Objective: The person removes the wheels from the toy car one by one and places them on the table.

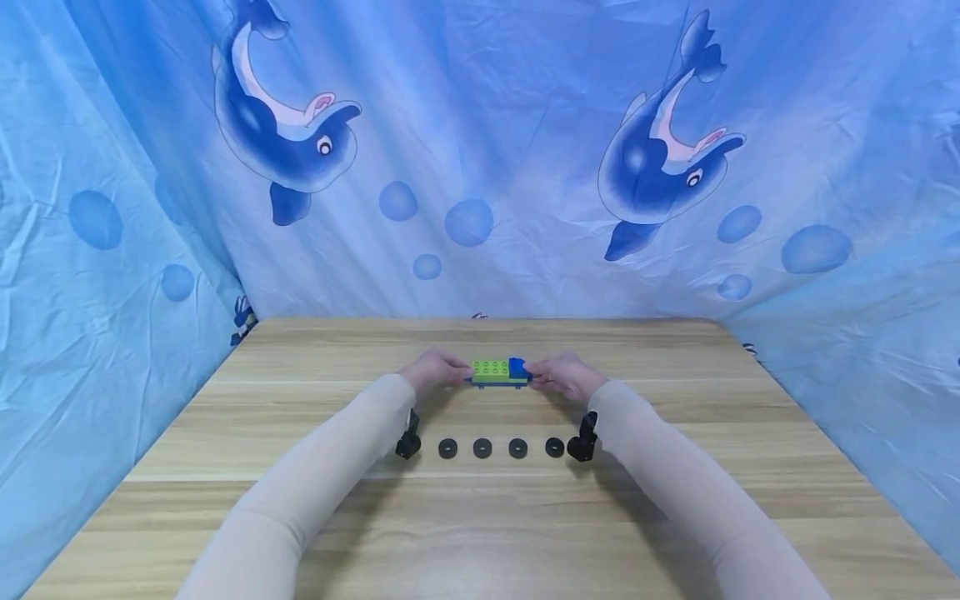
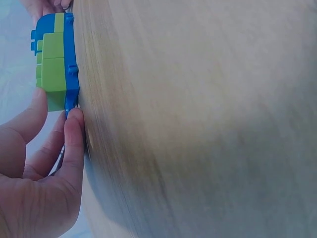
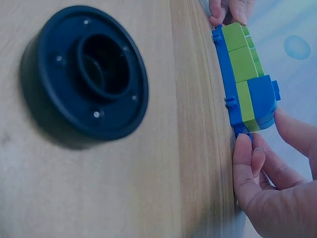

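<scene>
A toy brick car body (image 1: 491,372) lies across the far middle of the table, with green studded bricks (image 2: 53,69) and a curved blue brick (image 3: 262,99) on a blue base (image 3: 227,74) that has small axle pegs. At its left end my left hand (image 1: 437,371) grips it, thumb against the green brick and fingers at the base's tip. My right hand (image 1: 566,377) holds the opposite end, its thumb by the curved blue brick and its fingertips at the base. No wheels sit on the pegs that show.
Several black toy wheels (image 1: 482,448) lie in a row on the wooden table (image 1: 480,525), nearer than the car body; one wheel (image 3: 94,74) looms large in the right wrist view. Black wrist cameras (image 1: 408,437) hang under both sleeves. A blue dolphin-print curtain (image 1: 480,125) surrounds the table.
</scene>
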Demonstrator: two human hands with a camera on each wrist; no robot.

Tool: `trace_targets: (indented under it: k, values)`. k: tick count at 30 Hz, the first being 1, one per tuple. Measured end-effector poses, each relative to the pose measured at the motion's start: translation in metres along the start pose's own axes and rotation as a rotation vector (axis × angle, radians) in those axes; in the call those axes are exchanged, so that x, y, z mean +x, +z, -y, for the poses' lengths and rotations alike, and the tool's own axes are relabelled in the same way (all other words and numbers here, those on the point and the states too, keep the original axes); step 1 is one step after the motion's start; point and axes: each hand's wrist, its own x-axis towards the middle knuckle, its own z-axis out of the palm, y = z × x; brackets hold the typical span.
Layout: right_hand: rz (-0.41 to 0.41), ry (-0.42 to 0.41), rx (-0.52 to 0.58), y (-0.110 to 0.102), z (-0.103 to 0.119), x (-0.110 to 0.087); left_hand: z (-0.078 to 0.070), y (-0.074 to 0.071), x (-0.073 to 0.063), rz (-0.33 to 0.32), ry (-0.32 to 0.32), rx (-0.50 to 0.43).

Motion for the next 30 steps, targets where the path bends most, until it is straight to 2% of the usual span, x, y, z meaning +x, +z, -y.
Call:
trace_targets:
  k: [12, 21, 25, 30]
  values:
    - [0.015, -0.012, -0.021, -0.002, 0.001, 0.001, 0.003, -0.005, 0.002, 0.016, 0.038, -0.026]
    - [0.084, 0.025, 0.101, -0.003, -0.004, -0.003, 0.018, -0.006, -0.001, 0.083, 0.019, -0.059]
    - [0.099, 0.005, 0.04, -0.013, -0.002, -0.006, 0.019, -0.009, -0.004, 0.101, 0.016, -0.065]
    - [0.136, -0.052, -0.11, -0.029, 0.012, -0.013, 0.011, -0.021, -0.009, 0.126, 0.009, -0.038]
